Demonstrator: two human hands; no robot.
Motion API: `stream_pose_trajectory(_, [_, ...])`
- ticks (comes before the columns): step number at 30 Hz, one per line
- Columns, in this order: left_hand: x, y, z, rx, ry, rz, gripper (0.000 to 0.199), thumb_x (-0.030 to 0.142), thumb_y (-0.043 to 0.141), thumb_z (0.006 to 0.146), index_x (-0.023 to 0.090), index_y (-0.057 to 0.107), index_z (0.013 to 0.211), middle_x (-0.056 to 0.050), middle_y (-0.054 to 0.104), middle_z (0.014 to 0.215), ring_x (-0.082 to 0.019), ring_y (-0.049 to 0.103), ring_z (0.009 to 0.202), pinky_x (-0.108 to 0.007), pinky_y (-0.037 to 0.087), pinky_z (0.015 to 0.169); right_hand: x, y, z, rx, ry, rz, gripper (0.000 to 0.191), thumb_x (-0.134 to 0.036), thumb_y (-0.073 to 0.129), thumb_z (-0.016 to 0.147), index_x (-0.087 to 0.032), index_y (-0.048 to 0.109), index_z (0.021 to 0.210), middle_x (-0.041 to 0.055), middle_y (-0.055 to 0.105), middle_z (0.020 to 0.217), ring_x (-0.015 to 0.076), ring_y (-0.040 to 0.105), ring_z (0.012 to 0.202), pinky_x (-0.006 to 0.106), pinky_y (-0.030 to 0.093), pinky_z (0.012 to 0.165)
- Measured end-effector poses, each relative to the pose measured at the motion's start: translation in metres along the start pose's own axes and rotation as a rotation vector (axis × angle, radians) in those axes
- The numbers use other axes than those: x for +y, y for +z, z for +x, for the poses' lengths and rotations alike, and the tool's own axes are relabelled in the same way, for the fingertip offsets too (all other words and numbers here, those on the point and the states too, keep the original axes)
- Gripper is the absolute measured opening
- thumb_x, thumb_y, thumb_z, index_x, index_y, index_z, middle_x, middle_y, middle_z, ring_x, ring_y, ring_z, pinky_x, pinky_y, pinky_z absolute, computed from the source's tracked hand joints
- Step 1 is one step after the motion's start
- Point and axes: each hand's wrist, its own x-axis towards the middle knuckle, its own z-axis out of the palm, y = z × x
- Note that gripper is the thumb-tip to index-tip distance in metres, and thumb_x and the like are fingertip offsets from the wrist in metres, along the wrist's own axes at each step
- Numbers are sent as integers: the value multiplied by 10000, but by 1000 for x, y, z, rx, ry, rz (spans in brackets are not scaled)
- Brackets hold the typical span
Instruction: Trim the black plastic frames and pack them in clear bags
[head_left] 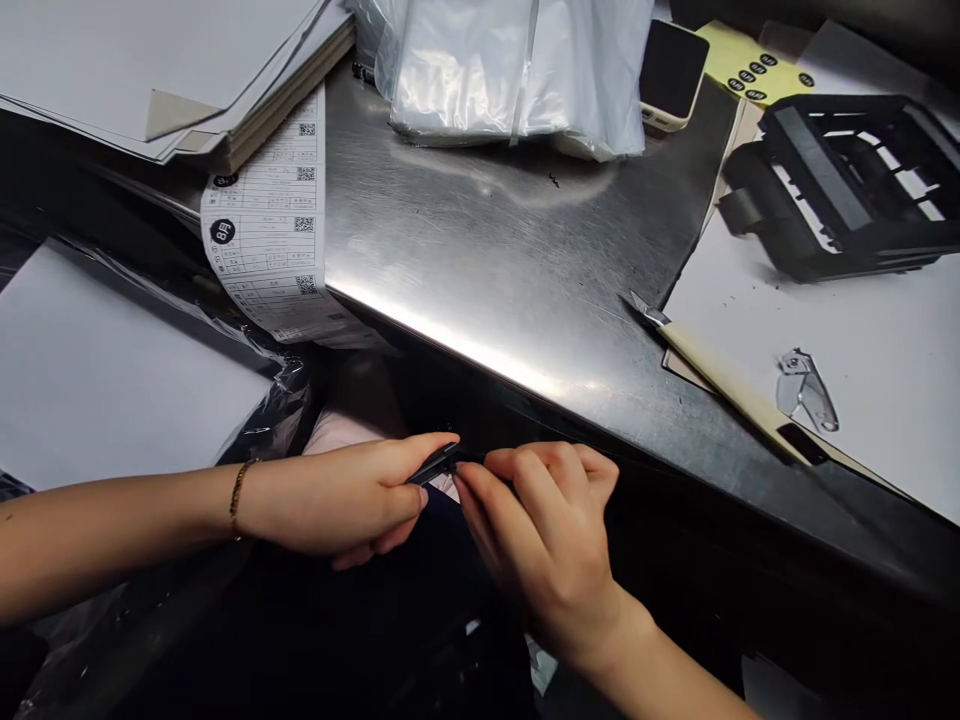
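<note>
My left hand (345, 495) is closed around a slim black piece (435, 464), thumb on top, over my lap just below the table's edge. It looks like a flat plastic part; its exact kind cannot be made out. My right hand (547, 520) is closed too, thumb and fingertips pinched at the piece's far end. The fingers hide that end. On the table to the right lie a craft knife (727, 385) with a yellowish handle and a small clear plastic part (806, 390). Beyond them a black plastic frame (862, 190) rests on white sheets.
The metal table (480, 250) has a straight front edge above my hands. Clear plastic bags (480, 70), a phone (673, 75) and a yellow sticker sheet (750, 65) lie at the back. Left are a paper stack (225, 60), printed labels (262, 240) and a plastic-lined container (289, 385).
</note>
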Motion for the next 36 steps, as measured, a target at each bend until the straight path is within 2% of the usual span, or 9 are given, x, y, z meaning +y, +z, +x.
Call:
stream_pose_trajectory(11, [-3, 1, 1, 2, 1, -2, 543, 255, 305, 854, 346, 122, 1357, 100, 445, 504, -53, 357, 347, -163, 332, 369, -1, 1, 6, -50, -20, -28, 93, -95, 556, 760, -91, 597, 677, 51, 549, 605, 159, 436, 611, 352, 301, 604])
stream_pose_trajectory(17, [-1, 0, 2, 4, -5, -8, 530, 246, 307, 848, 324, 158, 1351, 93, 446, 520, -45, 353, 345, -145, 311, 347, 0, 5, 5, -30, -51, -54, 119, -55, 521, 752, -85, 589, 659, 59, 538, 585, 170, 414, 616, 356, 274, 603])
stream_pose_trajectory(24, [-4, -2, 5, -10, 14, -5, 560, 221, 304, 846, 301, 110, 1365, 95, 453, 528, -44, 349, 331, -155, 305, 346, 3, 13, -1, -34, 7, 147, 100, -95, 523, 766, -98, 549, 670, 52, 514, 624, 150, 398, 646, 362, 302, 631])
stream_pose_trajectory(27, [-6, -3, 4, -11, 9, -17, 572, 227, 312, 849, 310, 87, 1368, 99, 449, 522, -43, 355, 337, -158, 314, 361, 2, -2, -4, -131, 39, 325, 85, -84, 506, 759, -136, 513, 692, 15, 491, 647, 125, 406, 648, 330, 335, 629])
stream_pose_trajectory(31, [-9, -6, 3, -17, 24, -55, 568, 270, 325, 854, 301, 88, 1369, 95, 448, 533, -41, 350, 335, -152, 297, 350, 14, -30, -15, -480, 82, 671, 171, -161, 443, 828, -200, 434, 662, -38, 462, 650, 82, 462, 650, 230, 414, 613])
stream_pose_trajectory(33, [-12, -9, 2, -27, 47, -91, 559, 257, 325, 855, 302, 99, 1364, 93, 448, 536, -37, 345, 326, -143, 283, 338, 25, -36, -26, -535, 124, 582, 165, -170, 450, 847, -203, 456, 685, -25, 464, 686, 94, 453, 656, 240, 418, 596])
stream_pose_trajectory(35, [-15, -12, 2, -36, 77, -169, 521, 232, 336, 853, 293, 161, 1339, 95, 451, 526, -32, 339, 313, -132, 272, 328, 32, -35, -39, -436, 157, 330, 127, -119, 444, 838, -194, 534, 888, 56, 487, 881, 148, 451, 770, 306, 419, 616])
stream_pose_trajectory(36, [-18, -14, 2, -35, 96, -218, 470, 228, 345, 851, 274, 227, 1303, 95, 451, 519, -29, 331, 306, -127, 255, 319, 34, -32, -44, -373, 157, 240, 239, -92, 445, 827, -200, 523, 1026, 106, 459, 1021, 193, 440, 879, 355, 419, 655])
